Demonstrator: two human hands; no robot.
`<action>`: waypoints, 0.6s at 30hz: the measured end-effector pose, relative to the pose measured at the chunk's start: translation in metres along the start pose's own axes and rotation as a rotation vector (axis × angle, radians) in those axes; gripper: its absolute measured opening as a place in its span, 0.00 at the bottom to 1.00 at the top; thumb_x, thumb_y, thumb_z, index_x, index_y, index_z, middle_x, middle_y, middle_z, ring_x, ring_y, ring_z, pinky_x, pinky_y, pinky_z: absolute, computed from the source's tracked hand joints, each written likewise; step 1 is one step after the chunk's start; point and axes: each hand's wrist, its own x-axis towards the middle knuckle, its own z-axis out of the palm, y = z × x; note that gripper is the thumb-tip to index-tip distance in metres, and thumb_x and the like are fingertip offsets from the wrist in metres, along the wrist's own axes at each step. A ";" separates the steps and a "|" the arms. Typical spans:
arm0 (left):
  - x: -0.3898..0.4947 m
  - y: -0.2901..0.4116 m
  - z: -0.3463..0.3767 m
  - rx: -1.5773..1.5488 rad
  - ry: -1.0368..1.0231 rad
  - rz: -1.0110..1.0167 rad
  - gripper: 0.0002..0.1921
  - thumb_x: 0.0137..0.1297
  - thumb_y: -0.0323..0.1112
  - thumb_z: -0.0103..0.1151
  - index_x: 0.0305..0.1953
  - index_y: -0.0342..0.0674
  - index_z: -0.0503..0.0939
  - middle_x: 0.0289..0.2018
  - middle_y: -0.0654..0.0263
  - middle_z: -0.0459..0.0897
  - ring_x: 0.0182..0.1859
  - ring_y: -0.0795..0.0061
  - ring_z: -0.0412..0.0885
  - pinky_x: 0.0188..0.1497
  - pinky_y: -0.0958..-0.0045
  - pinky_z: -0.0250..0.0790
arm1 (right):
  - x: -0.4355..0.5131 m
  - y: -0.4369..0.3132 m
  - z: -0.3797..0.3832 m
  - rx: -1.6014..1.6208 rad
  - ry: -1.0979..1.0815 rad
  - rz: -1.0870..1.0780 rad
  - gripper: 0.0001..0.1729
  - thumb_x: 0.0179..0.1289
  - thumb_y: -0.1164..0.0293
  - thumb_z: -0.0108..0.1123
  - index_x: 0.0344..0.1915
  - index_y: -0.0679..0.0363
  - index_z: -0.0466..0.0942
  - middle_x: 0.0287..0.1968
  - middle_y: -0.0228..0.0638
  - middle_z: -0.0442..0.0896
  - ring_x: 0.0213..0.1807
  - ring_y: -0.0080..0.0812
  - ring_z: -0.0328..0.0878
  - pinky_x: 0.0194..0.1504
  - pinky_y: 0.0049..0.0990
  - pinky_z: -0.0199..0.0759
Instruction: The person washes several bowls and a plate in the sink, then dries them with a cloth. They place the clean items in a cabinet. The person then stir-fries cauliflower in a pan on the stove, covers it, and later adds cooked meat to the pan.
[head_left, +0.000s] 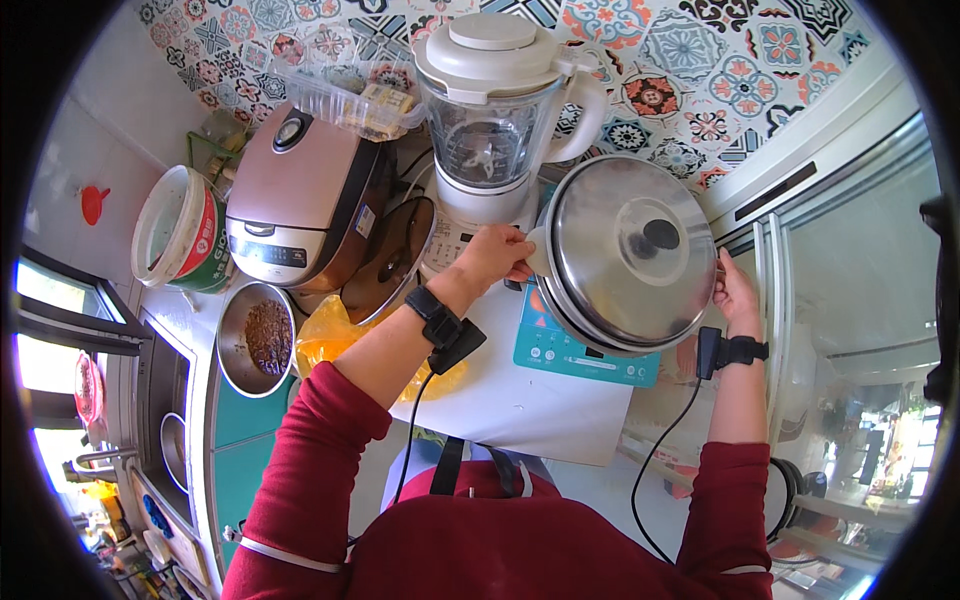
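Observation:
A lidded stainless steel steamer pot (600, 247) stands over a teal induction cooker (585, 356). With thumb and fingers my left hand (499, 255) grips the pot's pale side handle. My right hand (733, 289) is at the pot's opposite side, its fingers partly hidden behind the rim. The steel lid (634, 251) lies on top and has a dark knob (661, 234). Behind my left hand stands a blender (487, 135) with a cream lid and a glass jug. Whether the pot's base touches the cooker cannot be told.
A pink rice cooker (300, 195), a glass lid (394, 262), a plastic bucket (169, 225) and a steel bowl (255, 337) of brown food crowd the left. An orange plastic bag (326, 337) lies under my left forearm. Sliding glass doors (847, 285) border the right side.

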 end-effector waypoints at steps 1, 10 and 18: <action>-0.002 -0.002 0.000 0.010 -0.007 -0.027 0.11 0.66 0.34 0.57 0.41 0.30 0.77 0.30 0.62 0.81 0.31 0.77 0.81 0.36 0.78 0.77 | 0.000 0.001 0.000 -0.028 -0.010 -0.017 0.17 0.64 0.49 0.58 0.27 0.49 0.74 0.18 0.17 0.69 0.15 0.14 0.58 0.16 0.15 0.46; -0.020 -0.002 0.006 0.057 -0.005 0.055 0.12 0.66 0.36 0.56 0.37 0.30 0.78 0.28 0.61 0.82 0.29 0.75 0.81 0.34 0.76 0.77 | 0.021 0.019 -0.014 0.041 -0.085 -0.067 0.20 0.64 0.51 0.57 0.45 0.54 0.79 0.33 0.24 0.80 0.29 0.20 0.75 0.26 0.21 0.67; -0.133 -0.030 -0.062 1.330 0.743 0.571 0.25 0.46 0.33 0.64 0.48 0.36 0.72 0.45 0.55 0.74 0.49 0.55 0.72 0.54 0.61 0.66 | -0.089 -0.008 0.012 0.142 0.164 -0.639 0.15 0.69 0.64 0.52 0.51 0.57 0.74 0.29 0.21 0.67 0.21 0.10 0.54 0.20 0.12 0.44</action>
